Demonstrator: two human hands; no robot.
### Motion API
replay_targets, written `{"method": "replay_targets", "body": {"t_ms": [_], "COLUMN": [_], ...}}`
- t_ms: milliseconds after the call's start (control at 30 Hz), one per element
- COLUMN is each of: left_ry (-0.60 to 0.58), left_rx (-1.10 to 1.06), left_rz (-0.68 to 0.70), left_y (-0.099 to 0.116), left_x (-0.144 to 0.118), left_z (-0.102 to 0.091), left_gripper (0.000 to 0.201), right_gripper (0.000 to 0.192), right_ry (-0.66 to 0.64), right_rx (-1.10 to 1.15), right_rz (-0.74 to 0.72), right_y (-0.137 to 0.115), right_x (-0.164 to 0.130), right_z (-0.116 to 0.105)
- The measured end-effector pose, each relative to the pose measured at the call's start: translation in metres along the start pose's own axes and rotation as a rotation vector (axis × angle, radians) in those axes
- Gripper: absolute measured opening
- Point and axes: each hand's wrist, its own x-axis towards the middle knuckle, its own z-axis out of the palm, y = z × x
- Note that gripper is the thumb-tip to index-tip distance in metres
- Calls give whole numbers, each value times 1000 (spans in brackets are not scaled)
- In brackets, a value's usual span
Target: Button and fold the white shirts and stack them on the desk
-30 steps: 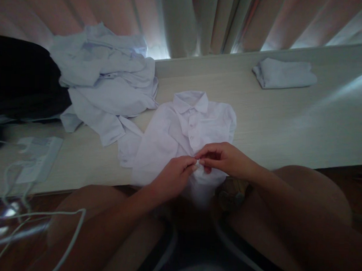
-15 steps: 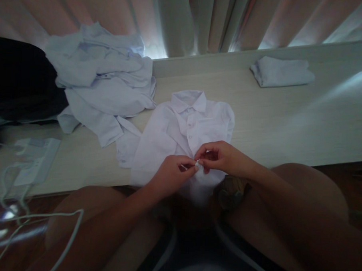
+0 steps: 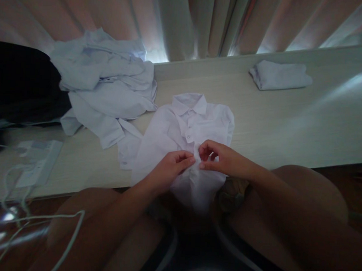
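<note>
A white collared shirt (image 3: 166, 127) lies front up before me, collar pointing away and its lower part draping over the table's near edge. My left hand (image 3: 175, 165) is closed, its thumb and forefinger pinching the shirt's button front below the chest. Just to the right, my right hand (image 3: 217, 157) rests at the same strip of cloth with fingers curled and the thumb apart from the forefinger. Nothing shows between those fingertips. Small buttons show on the strip above both hands.
A heap of white shirts (image 3: 111, 92) sits at the back left beside a black item (image 3: 21, 80). A folded white garment (image 3: 281, 76) lies back right. At left are a power strip (image 3: 40, 163) with cords and a white wire hanger (image 3: 74, 236). Curtains (image 3: 180, 23) hang behind.
My hands have drawn slightly apart. The right thumb and forefinger have separated, and the bunched front edge of the shirt now lies flatter. The view has tilted slightly.
</note>
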Motion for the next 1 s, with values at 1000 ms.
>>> {"method": "replay_targets", "body": {"t_ms": [1000], "left_ry": [-20], "left_rx": [-461], "left_rz": [2], "left_y": [-10], "left_x": [8], "left_z": [3], "left_gripper": [17], "right_gripper": [32], "right_ry": [-142], "right_rx": [128], "right_rz": [18], "right_y": [-8], "right_x": [0], "right_z": [-9]}}
